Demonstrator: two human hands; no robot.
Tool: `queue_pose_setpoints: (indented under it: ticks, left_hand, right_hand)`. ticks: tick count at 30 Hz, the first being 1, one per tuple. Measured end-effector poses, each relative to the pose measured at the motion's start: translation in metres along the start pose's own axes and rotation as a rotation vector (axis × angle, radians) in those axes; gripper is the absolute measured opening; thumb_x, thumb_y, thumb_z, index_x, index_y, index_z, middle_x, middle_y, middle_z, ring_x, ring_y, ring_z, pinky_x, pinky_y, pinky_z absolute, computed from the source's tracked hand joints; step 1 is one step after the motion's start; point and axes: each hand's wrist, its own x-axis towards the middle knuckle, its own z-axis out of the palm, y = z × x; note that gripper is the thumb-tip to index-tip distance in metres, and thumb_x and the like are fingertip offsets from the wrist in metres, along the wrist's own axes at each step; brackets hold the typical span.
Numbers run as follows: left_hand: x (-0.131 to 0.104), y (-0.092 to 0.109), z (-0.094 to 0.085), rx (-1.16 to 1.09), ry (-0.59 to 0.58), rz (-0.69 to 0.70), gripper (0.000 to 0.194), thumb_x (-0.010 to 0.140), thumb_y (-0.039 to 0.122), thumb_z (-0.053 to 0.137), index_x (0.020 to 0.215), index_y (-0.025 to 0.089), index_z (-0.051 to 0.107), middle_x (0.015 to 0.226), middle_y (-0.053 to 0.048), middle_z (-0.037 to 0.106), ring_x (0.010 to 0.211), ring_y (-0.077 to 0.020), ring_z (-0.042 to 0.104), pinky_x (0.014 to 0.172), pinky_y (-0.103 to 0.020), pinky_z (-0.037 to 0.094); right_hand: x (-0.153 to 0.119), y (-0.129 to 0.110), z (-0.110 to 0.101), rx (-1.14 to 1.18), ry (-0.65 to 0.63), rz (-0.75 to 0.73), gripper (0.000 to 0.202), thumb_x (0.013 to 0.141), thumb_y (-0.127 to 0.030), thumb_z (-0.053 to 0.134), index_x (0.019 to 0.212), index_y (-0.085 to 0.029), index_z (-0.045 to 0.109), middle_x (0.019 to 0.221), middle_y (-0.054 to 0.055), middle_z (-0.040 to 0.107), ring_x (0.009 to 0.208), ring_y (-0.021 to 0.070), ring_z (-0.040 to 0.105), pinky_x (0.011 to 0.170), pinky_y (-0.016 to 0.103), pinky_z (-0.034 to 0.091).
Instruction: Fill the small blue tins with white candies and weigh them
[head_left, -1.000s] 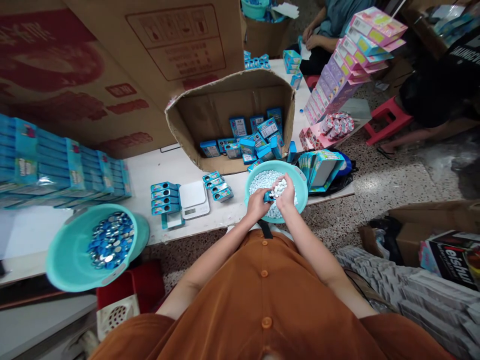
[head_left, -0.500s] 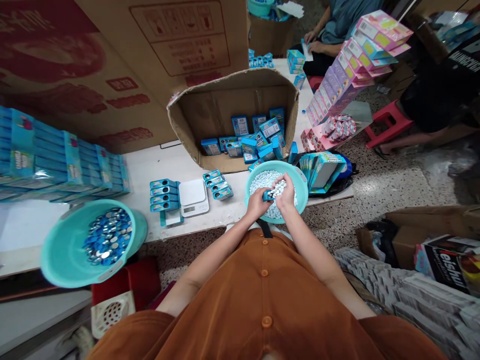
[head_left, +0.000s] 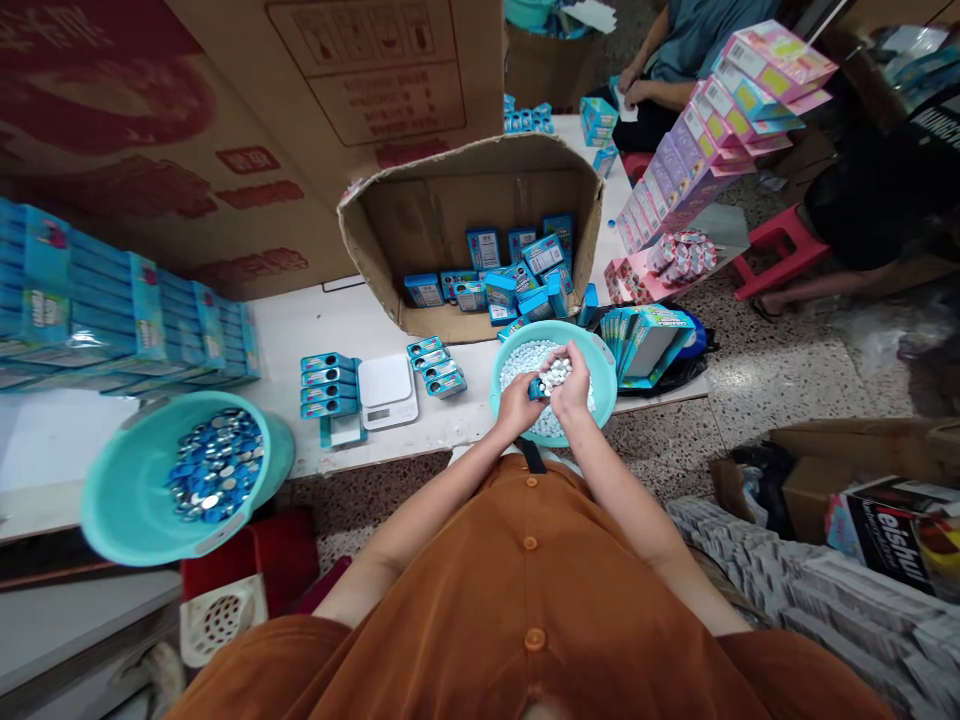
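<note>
Over a turquoise basin point(head_left: 606, 372) of small white pellets point(head_left: 525, 358), both hands meet. My left hand point(head_left: 517, 405) is closed around a small blue box point(head_left: 535, 388), its open end turned toward the right. Cupped in my right hand point(head_left: 574, 385) is a heap of white pellets point(head_left: 556, 375), held against the mouth of the box. The fingers of my left hand hide most of the box. Left of the basin stand several small blue boxes point(head_left: 437, 368) with round holes, beside a white scale point(head_left: 387, 390).
Behind the basin, a cardboard box point(head_left: 420, 215) lies on its side with several blue boxes inside. Another turquoise basin point(head_left: 124, 490) holds blue and silver caps point(head_left: 217, 470). Pink and purple boxes point(head_left: 697, 150) are stacked at right. Another person's hands point(head_left: 634, 90) work across the table.
My hands stay together over the basin, with only a slight shift of the fingers around the box and pellets. The view has moved slightly.
</note>
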Motion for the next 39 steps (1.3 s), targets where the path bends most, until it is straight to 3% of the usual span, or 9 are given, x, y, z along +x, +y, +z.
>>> queue_pose_setpoints:
  ticks: [5,12,20,27,33,39]
  left_hand:
    - [0.0,0.003,-0.001,0.02,0.012,0.028,0.046,0.066,0.014,0.064,0.112,0.019,0.058,0.111,-0.007,0.062,0.103,-0.0237,0.058,0.088,-0.035,0.047]
    - [0.0,0.005,0.002,0.024,0.02,0.09,0.04,0.069,0.017,0.064,0.109,0.021,0.06,0.109,-0.005,0.062,0.103,-0.022,0.058,0.09,-0.034,0.046]
    - [0.002,0.001,0.009,-0.039,-0.001,0.004,0.043,0.065,0.016,0.068,0.107,0.02,0.06,0.108,-0.005,0.063,0.101,-0.0222,0.059,0.087,-0.034,0.047]
    - [0.005,0.002,0.009,-0.11,0.006,0.026,0.041,0.065,0.015,0.066,0.106,0.02,0.061,0.107,-0.005,0.064,0.101,-0.0215,0.059,0.088,-0.033,0.047]
    - [0.005,0.005,0.009,-0.112,0.002,0.031,0.04,0.065,0.015,0.066,0.105,0.022,0.062,0.107,-0.004,0.064,0.1,-0.0217,0.059,0.087,-0.033,0.047]
    - [0.004,0.007,0.01,-0.05,0.006,0.111,0.041,0.068,0.015,0.064,0.108,0.023,0.06,0.11,-0.004,0.063,0.103,-0.0219,0.059,0.09,-0.034,0.046]
  right_hand:
    - [0.001,-0.005,0.001,0.024,0.016,0.006,0.033,0.077,-0.049,0.055,0.062,-0.019,0.05,0.054,-0.005,0.047,0.048,0.0076,0.048,0.048,0.022,0.042]
    - [0.009,-0.008,-0.002,0.043,0.088,0.032,0.036,0.076,-0.05,0.055,0.061,-0.02,0.044,0.051,-0.006,0.042,0.043,0.0063,0.042,0.039,0.02,0.033]
    - [0.007,-0.006,-0.005,-0.054,0.069,0.008,0.036,0.077,-0.05,0.054,0.059,-0.019,0.046,0.052,-0.005,0.046,0.048,0.0084,0.05,0.049,0.023,0.044]
    - [0.005,-0.006,-0.004,-0.115,0.037,-0.042,0.034,0.078,-0.051,0.052,0.064,-0.02,0.048,0.054,-0.005,0.048,0.049,0.0083,0.049,0.049,0.022,0.043]
    - [0.004,-0.008,-0.003,-0.136,0.03,-0.071,0.04,0.078,-0.053,0.051,0.057,-0.021,0.04,0.057,-0.003,0.05,0.052,0.0089,0.051,0.052,0.023,0.045]
    - [0.006,-0.012,-0.003,-0.147,0.075,-0.059,0.035,0.077,-0.053,0.051,0.066,-0.019,0.052,0.053,-0.004,0.049,0.05,0.0091,0.05,0.048,0.022,0.041]
